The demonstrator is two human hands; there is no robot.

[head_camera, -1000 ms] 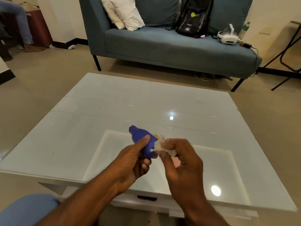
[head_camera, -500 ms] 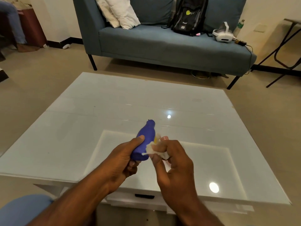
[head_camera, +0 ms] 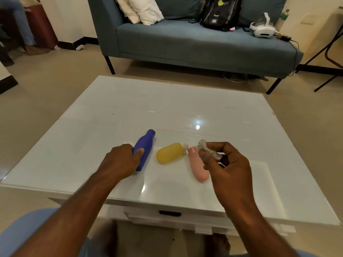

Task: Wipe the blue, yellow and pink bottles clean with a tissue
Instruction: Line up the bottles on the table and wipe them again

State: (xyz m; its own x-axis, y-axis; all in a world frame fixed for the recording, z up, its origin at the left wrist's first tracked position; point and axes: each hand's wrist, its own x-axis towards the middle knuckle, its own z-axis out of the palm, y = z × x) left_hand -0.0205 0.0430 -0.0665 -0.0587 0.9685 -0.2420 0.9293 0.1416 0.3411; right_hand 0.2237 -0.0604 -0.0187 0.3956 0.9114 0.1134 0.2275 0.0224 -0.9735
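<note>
Lowered from mid-air, the blue bottle now lies on the table, left hand gripping its base, yellow bottle at its 3 o'clock, pink bottle beyond; right hand pinches the tissue; all look light, smooth, best gripped mid-body.

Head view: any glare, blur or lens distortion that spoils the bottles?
Head view: lamp glare on the table lies beyond the bottles; blue bottle, yellow bottle and pink bottle read clearly; edges bow from the wide lens.
</note>
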